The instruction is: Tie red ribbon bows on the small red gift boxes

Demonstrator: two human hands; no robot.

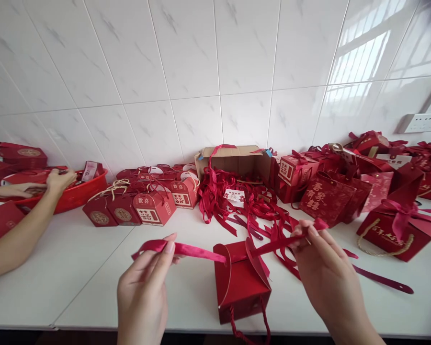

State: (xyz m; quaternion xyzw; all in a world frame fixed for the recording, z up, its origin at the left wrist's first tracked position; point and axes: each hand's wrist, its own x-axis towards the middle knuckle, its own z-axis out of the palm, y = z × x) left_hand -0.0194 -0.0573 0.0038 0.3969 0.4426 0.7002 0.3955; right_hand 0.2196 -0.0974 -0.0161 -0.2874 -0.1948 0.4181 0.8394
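A small red gift box (242, 282) stands near the front edge of the table, with a cord handle hanging down its near side. A red ribbon (197, 251) runs through the flaps at its top. To the left of the box, my left hand (147, 287) pinches one end of this ribbon between thumb and fingers. On the other side, my right hand (323, 273) grips the opposite end. Both ends are pulled outward, above the tabletop. Neither hand touches the box itself.
Behind the box, loose red ribbons (219, 191) spill from a cardboard box (237, 165). Red gift boxes (154, 208) stand to the left, bags (326, 199) and a ribbon-tied box (398, 232) to the right. At far left another person's hand (59, 179) reaches over a red basin (93, 187).
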